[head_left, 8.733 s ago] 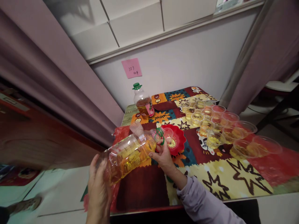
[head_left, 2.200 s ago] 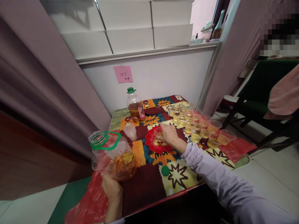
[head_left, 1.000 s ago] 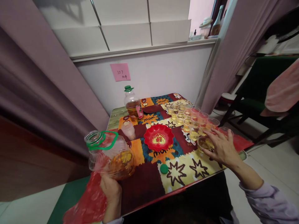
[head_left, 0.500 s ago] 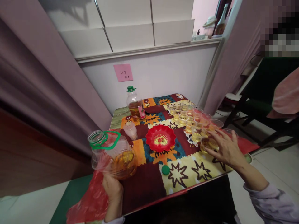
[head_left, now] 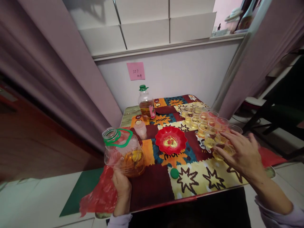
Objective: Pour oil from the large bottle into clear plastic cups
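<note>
My left hand (head_left: 122, 188) grips the underside of a large clear oil jug (head_left: 123, 152) with a green ring handle and no cap. The jug stands upright at the table's near left corner, with golden liquid in its lower part. My right hand (head_left: 242, 152) reaches over the nearest filled plastic cup (head_left: 219, 151) at the right, fingers curled around it. Behind this cup stand several clear cups (head_left: 204, 122) of yellow liquid in rows. A red scalloped dish (head_left: 171, 141) lies at the table's middle. A green cap (head_left: 174, 173) lies loose near the front edge.
A smaller capped bottle (head_left: 146, 106) stands at the table's far side by the wall. A stack of empty cups (head_left: 142, 129) lies near it. A red plastic bag (head_left: 99, 196) hangs off the left corner. A pink note (head_left: 135, 70) sticks to the wall. Curtains flank the patterned tablecloth (head_left: 152, 186).
Earlier the jug was tilted over a cup on the red dish. My right hand carried that cup to the near end of the rows. The jug now stands upright.
</note>
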`<state>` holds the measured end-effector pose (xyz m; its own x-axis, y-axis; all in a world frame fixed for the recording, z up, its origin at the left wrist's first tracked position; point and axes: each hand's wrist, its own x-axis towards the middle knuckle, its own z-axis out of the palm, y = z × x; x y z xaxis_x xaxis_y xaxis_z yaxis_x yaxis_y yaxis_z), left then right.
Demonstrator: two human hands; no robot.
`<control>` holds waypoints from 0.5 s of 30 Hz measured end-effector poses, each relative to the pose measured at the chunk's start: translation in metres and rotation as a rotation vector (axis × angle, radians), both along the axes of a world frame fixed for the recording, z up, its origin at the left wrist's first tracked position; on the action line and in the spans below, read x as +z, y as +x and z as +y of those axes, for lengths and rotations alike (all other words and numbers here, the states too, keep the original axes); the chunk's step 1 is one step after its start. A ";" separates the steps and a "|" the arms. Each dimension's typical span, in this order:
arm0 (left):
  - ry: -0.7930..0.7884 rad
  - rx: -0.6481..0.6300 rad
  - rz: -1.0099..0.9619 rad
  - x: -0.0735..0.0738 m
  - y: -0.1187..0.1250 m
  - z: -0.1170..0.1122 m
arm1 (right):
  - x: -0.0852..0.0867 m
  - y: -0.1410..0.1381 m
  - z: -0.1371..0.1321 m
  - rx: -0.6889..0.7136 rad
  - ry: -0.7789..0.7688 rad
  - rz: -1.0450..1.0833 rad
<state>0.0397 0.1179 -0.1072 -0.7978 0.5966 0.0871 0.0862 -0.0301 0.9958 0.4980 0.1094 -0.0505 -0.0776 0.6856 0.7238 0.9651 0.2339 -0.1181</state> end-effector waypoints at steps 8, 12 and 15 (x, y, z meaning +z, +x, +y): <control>0.030 -0.026 -0.026 -0.005 -0.004 0.000 | 0.053 -0.169 0.085 0.611 -0.079 0.203; 0.053 -0.043 -0.048 -0.013 -0.007 0.001 | 0.058 -0.237 0.142 0.593 -0.430 0.082; 0.068 -0.043 -0.066 -0.019 -0.009 0.002 | 0.059 -0.272 0.165 0.556 -0.594 -0.024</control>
<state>0.0305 0.1203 -0.1265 -0.7772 0.6246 0.0763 0.0173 -0.1000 0.9948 0.2263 0.2744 0.0087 -0.5306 0.8114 0.2451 0.7300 0.5844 -0.3543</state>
